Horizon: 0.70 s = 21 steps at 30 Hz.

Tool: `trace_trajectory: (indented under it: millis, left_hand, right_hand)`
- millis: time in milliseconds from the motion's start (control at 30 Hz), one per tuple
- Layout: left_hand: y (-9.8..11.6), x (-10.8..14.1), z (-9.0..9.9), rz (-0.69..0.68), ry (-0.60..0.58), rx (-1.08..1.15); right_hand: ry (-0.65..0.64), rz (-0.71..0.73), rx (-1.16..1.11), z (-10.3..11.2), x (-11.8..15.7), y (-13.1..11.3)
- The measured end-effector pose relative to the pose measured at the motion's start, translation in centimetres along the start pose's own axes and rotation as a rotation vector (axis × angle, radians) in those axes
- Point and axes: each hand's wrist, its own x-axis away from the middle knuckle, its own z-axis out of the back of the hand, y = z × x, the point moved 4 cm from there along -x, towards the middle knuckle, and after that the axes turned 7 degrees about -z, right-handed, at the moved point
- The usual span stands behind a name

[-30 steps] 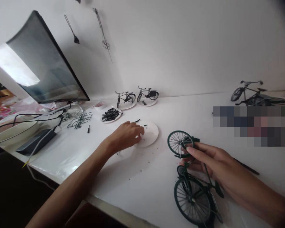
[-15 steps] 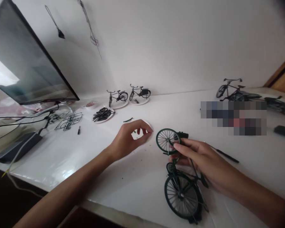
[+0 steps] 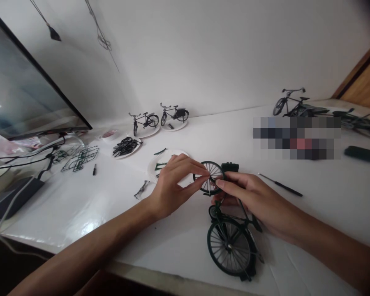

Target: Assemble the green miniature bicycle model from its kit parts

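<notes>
The left hand (image 3: 172, 187) and right hand (image 3: 249, 197) both work at the upper wheel (image 3: 215, 170) of a dark green model bicycle (image 3: 230, 246), which sits tilted on the white counter (image 3: 64, 213), lower wheel toward the front edge. Left fingers (image 3: 200, 174) are closed at the spokes near the hub, on nothing identifiable at this resolution. Right fingers (image 3: 225, 185) are closed around the model just beside that wheel. Both wheels are fitted. Outstanding items: loose pieces on the paper plate (image 3: 152, 170) beside the left hand, a heap of black parts (image 3: 126, 147) on another plate, and a wire parts frame (image 3: 80, 158). Two assembled bicycles (image 3: 158, 117) stand on plates further back.
</notes>
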Motion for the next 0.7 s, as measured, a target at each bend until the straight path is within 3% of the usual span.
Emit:
trace_trajectory:
  millis: [433, 700]
  left_hand:
    - [0.36, 0.09, -0.44, -0.151, -0.072, -0.166]
    - [-0.11, 0.28, -0.34, 0.005, -0.073, -0.081]
  right_hand:
    - [-0.014, -0.013, -0.036, 0.16, 0.00, 0.37]
    - [0.028, -0.020, 0.013, 0.07, -0.04, 0.26]
